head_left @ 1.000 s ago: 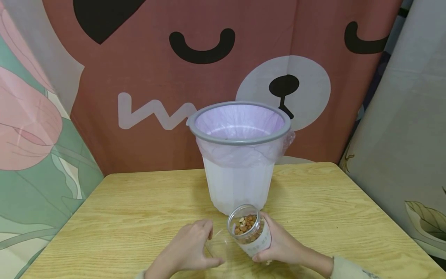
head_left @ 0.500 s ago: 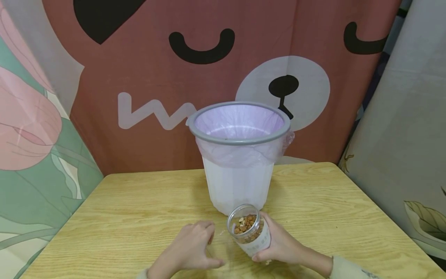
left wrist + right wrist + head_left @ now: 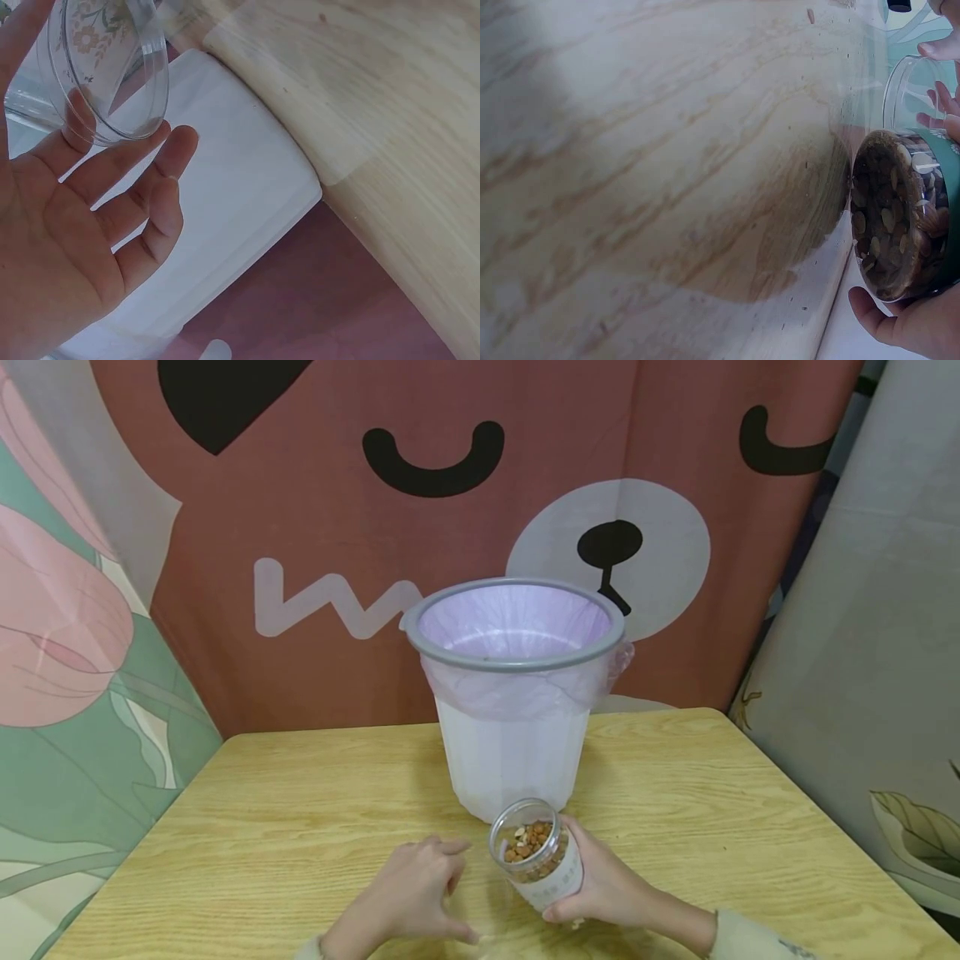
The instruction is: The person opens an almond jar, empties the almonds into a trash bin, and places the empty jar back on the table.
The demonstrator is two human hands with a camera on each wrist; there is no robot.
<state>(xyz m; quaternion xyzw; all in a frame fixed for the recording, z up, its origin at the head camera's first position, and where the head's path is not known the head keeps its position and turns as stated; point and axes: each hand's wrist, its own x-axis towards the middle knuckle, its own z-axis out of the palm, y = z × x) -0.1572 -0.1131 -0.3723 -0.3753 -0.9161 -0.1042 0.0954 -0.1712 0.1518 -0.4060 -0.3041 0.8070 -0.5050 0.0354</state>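
My right hand [image 3: 600, 881] grips a clear jar [image 3: 551, 885], tilted so its uncovered mouth faces up and left in the head view. Brown nuts [image 3: 528, 843] with a few pale pieces fill part of it. Through the clear base in the right wrist view, more nuts [image 3: 885, 217] show beside a green label [image 3: 949, 202]. To the jar's left, my left hand [image 3: 416, 885] has thumb and fingers spread around a clear round lid [image 3: 112, 75], fingertips at its rim. That lid is barely visible from the head.
Just behind the jar stands a white bin [image 3: 513, 752] with a grey rim and a pale purple liner [image 3: 517, 618]. A wood-grain table [image 3: 300, 810] carries it. Printed curtains [image 3: 322, 510] hang at the back and both sides.
My left index finger has straightened toward the jar, and the lid's outline between thumb and fingers has faded in the head view. The right hand and jar stay in place.
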